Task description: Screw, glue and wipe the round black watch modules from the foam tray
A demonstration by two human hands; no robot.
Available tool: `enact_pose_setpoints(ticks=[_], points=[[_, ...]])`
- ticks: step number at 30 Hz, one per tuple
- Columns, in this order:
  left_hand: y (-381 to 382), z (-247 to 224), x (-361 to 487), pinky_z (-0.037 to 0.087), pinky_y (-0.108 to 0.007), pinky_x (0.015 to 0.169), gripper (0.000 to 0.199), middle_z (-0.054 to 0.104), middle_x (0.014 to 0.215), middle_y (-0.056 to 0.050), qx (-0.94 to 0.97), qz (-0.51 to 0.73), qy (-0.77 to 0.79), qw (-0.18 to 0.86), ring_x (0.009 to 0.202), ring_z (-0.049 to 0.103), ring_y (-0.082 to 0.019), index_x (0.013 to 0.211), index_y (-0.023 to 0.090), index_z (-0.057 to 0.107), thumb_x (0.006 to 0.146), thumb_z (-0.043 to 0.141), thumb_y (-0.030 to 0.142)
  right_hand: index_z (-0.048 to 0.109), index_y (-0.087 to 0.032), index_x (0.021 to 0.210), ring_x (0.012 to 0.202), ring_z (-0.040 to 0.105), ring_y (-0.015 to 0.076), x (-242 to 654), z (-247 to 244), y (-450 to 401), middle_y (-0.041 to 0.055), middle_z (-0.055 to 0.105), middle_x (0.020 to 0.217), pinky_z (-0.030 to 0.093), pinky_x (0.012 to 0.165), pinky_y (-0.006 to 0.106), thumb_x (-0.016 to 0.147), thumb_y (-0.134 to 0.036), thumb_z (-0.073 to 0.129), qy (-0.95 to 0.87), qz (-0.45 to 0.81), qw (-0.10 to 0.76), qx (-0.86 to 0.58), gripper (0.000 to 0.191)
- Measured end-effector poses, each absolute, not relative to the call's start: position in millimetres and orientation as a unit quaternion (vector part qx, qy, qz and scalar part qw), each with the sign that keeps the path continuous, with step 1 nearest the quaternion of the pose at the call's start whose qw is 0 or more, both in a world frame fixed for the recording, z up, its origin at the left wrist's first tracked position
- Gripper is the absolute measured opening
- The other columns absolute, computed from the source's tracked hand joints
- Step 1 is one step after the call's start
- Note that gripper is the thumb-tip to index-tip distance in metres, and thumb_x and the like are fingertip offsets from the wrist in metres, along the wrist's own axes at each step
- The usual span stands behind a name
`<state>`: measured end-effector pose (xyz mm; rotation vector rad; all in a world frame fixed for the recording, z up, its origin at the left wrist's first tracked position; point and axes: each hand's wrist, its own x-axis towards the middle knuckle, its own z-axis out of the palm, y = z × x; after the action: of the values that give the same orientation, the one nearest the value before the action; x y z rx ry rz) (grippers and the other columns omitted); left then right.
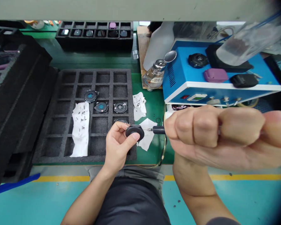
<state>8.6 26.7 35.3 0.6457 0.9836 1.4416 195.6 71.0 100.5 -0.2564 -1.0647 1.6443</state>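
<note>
Between the thumb and fingers of my left hand point(118, 143) is a round black watch body point(135, 132), held tilted above the right edge of a foam tray point(84, 158). My right hand point(215, 134) is a fist close to the camera, wrapped round a black pen-shaped tool point(158, 129). The tool's thin metal needle points left and reaches the watch's right edge; whether it touches cannot be told. More watch bodies lie in the tray, including one with a blue ring point(101, 107) and one with a grey ring point(120, 107).
A white paper strip point(81, 131) with small black pieces lies across the tray. Two smaller papers lie to its right. A labelled glass bottle point(154, 75) stands by a blue machine point(196, 90) at right. Black foam trays point(21, 93) are stacked at left.
</note>
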Motion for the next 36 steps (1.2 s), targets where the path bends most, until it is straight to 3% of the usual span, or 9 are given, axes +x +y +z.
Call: enact_pose_setpoints(ticks=[7, 12, 16, 36], points=[[27.6, 36.6, 8.5, 0.053, -0.024, 0.072, 0.034, 0.066, 0.08, 0.001, 0.262, 0.614, 0.427, 0.61, 0.073, 0.062, -0.012, 0.09, 0.02, 0.063, 0.071, 0.09, 0.025, 0.018, -0.023, 0.052, 0.042, 0.02, 0.0146, 191.4, 101.2, 69.5, -0.0042, 0.021, 0.042, 0.031, 0.05, 0.036, 0.095, -0.043, 0.057, -0.431, 0.69, 0.571, -0.109, 0.062], [26.3, 33.3, 6.2, 0.053, -0.025, 0.084, 0.032, 0.071, 0.098, -0.004, 0.302, 0.59, 0.44, 0.605, 0.089, 0.065, -0.015, 0.108, 0.021, 0.073, 0.08, 0.085, 0.031, 0.021, -0.023, 0.054, 0.041, 0.01, 0.0126, 188.7, 100.1, 73.1, -0.0064, 0.016, 0.042, 0.026, 0.047, 0.034, 0.097, -0.043, 0.057, -0.409, 0.666, 0.616, -0.098, 0.059], [25.4, 31.2, 5.3, 0.052, -0.024, 0.081, 0.022, 0.07, 0.096, -0.004, 0.335, 0.585, 0.441, 0.592, 0.088, 0.064, -0.015, 0.102, 0.022, 0.076, 0.083, 0.083, 0.031, 0.018, -0.022, 0.054, 0.04, 0.011, 0.0124, 184.9, 101.0, 76.5, -0.0064, 0.015, 0.041, 0.025, 0.046, 0.033, 0.097, -0.045, 0.057, -0.415, 0.669, 0.61, -0.092, 0.062], [26.1, 32.5, 6.4, 0.052, -0.024, 0.076, 0.02, 0.067, 0.088, -0.002, 0.342, 0.589, 0.43, 0.593, 0.082, 0.061, -0.015, 0.097, 0.022, 0.073, 0.081, 0.084, 0.029, 0.019, -0.022, 0.052, 0.042, 0.019, 0.0136, 186.0, 97.2, 76.1, -0.0054, 0.019, 0.042, 0.03, 0.05, 0.034, 0.094, -0.045, 0.059, -0.416, 0.691, 0.585, -0.087, 0.062]])
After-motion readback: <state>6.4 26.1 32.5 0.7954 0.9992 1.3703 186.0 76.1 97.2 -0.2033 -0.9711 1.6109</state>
